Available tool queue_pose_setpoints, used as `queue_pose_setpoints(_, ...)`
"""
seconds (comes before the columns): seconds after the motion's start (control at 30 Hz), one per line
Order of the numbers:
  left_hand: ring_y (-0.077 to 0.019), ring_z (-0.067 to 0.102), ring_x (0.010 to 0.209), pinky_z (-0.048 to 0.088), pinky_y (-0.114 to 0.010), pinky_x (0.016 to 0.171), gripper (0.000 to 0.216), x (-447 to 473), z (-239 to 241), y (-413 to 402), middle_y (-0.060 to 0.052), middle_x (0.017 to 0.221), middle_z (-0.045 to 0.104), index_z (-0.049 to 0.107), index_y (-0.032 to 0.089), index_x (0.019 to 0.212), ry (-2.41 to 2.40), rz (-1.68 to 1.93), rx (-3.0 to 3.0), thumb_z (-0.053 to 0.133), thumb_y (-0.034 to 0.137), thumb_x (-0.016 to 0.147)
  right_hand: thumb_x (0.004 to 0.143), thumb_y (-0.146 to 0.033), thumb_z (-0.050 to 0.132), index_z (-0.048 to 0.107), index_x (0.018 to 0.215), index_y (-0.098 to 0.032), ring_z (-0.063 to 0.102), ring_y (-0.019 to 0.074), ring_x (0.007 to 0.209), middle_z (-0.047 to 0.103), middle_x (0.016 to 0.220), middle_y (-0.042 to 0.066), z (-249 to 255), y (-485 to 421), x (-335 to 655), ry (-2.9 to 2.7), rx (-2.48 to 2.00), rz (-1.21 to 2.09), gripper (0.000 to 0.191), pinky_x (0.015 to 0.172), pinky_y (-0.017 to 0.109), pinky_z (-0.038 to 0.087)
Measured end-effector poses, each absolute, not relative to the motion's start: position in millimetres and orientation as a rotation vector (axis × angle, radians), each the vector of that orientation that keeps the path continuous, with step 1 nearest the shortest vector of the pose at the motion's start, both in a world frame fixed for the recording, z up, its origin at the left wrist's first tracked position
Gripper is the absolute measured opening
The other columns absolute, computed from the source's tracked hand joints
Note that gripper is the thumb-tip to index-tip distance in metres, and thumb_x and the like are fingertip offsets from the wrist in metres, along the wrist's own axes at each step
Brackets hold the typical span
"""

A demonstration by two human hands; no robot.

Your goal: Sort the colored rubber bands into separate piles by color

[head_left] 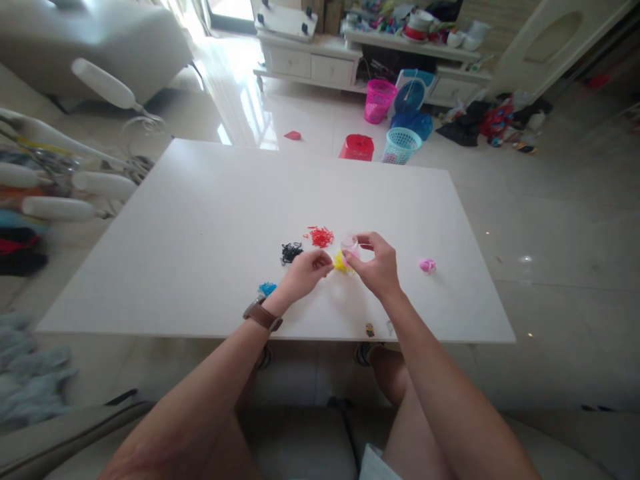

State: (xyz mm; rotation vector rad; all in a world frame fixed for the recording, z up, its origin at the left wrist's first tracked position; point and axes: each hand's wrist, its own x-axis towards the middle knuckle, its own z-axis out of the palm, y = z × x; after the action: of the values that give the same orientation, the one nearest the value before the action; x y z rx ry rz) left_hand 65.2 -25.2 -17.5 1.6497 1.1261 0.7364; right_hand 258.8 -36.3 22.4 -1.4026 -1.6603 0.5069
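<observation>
Clear cup, pink in its lower part, over the white bench; the person's right grip is closed on it from the right, thumb on the near side and fingers on the far side; whether the cup's base touches the bench cannot be told; yellow pieces lie just beside the cup, on its near left; left of the cup is the left grip, its fingertips drawn together at the yellow pieces, though whether they pinch one cannot be told; small heaps on the bench: red pieces to the cup's far left, black pieces farther left, blue pieces to its near left; a pinkish-purple object lies well to the cup's right.
</observation>
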Motion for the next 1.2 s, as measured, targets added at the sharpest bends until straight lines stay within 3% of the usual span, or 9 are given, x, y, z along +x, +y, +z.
queue_pose_setpoints(0.1,-0.0172,0.070,0.079,0.057,-0.032,0.078,0.019,64.4,-3.8,-15.1,-0.005,0.086,0.076,0.073,0.018,0.089,1.138,1.172,1.384,0.074,0.035,0.082,0.080,-0.028,0.074,0.066,0.098,-0.024,0.068,0.0230,0.094,0.072,0.099,0.005,19.2,-36.7,257.3,-1.724,-1.412,0.520,0.020,0.087,0.038,0.056)
queue_pose_setpoints(0.2,-0.0193,0.071,0.083,0.059,-0.035,0.079,0.022,70.0,2.5,-16.7,-0.007,0.087,0.077,0.074,0.018,0.083,1.150,1.321,1.257,0.078,0.038,0.079,0.082,-0.029,0.073,0.065,0.099,-0.024,0.067,0.0237,0.095,0.072,0.101,0.005,16.5,-37.4,253.5,-1.799,-1.404,0.513,0.019,0.088,0.038,0.054)
queue_pose_setpoints(0.43,-0.0188,0.071,0.088,0.058,-0.033,0.080,0.014,71.6,5.7,-24.5,-0.007,0.093,0.077,0.079,0.020,0.090,1.141,1.324,1.534,0.077,0.032,0.083,0.085,-0.030,0.072,0.065,0.099,-0.024,0.067,0.0251,0.095,0.071,0.100,0.007,16.5,-39.4,244.5,-1.911,-1.382,0.482,0.017,0.087,0.038,0.053)
queue_pose_setpoints(0.63,-0.0162,0.069,0.083,0.056,-0.028,0.074,0.021,59.2,14.1,-16.4,-0.007,0.098,0.076,0.079,0.019,0.096,1.207,1.289,1.606,0.067,0.035,0.089,0.083,-0.030,0.072,0.065,0.097,-0.024,0.067,0.0242,0.094,0.071,0.099,0.006,15.3,-41.4,241.7,-1.860,-1.402,0.511,0.017,0.088,0.037,0.053)
queue_pose_setpoints(0.8,-0.0177,0.064,0.064,0.051,-0.029,0.065,0.011,13.9,3.7,-0.3,-0.005,0.071,0.074,0.078,0.019,0.078,1.533,0.882,1.706,0.070,0.027,0.078,0.082,-0.030,0.073,0.065,0.093,-0.024,0.067,0.0228,0.090,0.072,0.096,0.005,16.3,-53.5,238.7,-1.780,-1.437,0.571,0.015,0.086,0.037,0.054)
queue_pose_setpoints(0.93,-0.0186,0.062,0.060,0.049,-0.029,0.064,0.006,-24.1,-22.9,-8.8,-0.004,0.065,0.071,0.075,0.022,0.064,1.575,0.519,1.825,0.078,0.025,0.067,0.080,-0.031,0.075,0.066,0.092,-0.023,0.068,0.0228,0.088,0.073,0.095,0.005,19.1,-62.3,236.4,-1.738,-1.431,0.621,0.016,0.085,0.037,0.054)
queue_pose_setpoints(1.1,-0.0228,0.068,0.085,0.053,-0.030,0.079,0.033,-35.9,-44.4,-34.6,-0.008,0.098,0.072,0.081,0.022,0.094,1.517,0.160,2.039,0.083,0.027,0.061,0.079,-0.031,0.076,0.067,0.091,-0.023,0.069,0.0225,0.089,0.073,0.094,0.004,23.5,-66.1,231.9,-1.728,-1.400,0.672,0.017,0.086,0.037,0.054)
queue_pose_setpoints(1.2,-0.0231,0.068,0.093,0.052,-0.030,0.087,0.030,-34.4,-44.7,-41.2,-0.008,0.102,0.072,0.082,0.022,0.097,1.483,-0.002,2.125,0.079,0.020,0.067,0.079,-0.031,0.076,0.067,0.091,-0.022,0.070,0.0218,0.088,0.073,0.094,0.004,26.3,-66.8,229.6,-1.728,-1.387,0.697,0.018,0.085,0.036,0.054)
